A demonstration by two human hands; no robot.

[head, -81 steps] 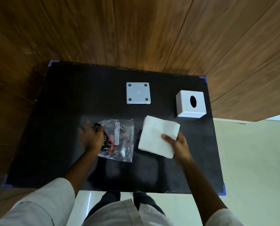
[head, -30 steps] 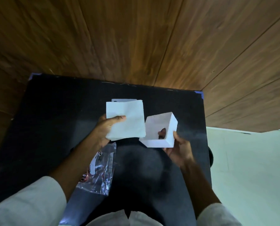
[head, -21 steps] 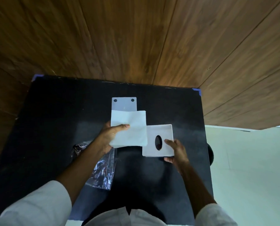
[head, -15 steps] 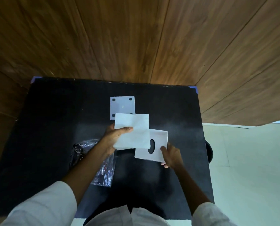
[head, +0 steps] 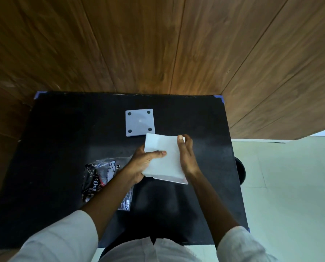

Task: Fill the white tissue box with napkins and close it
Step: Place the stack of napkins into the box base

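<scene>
Both hands are together over the middle of the black table (head: 63,148), and the stack of napkins (head: 163,154) sits between them. The left hand (head: 144,163) clamps the stack from its left edge, thumb laid flat across the top sheet, fingers tucked underneath. The right hand (head: 186,157) presses along the stack's right edge, thumb up at the far corner. Beneath the napkins only a thin white sliver of the white tissue box (head: 174,180) peeks out along the near edge; the rest of it is covered, so how the right hand grips it cannot be told. Just beyond the napkins lies the box's flat white base plate (head: 140,122), with a dark dot in each corner, its near right corner hidden under the stack. To the left, under the left forearm, a clear plastic bag (head: 99,178) with a printed label rests on the table.
</scene>
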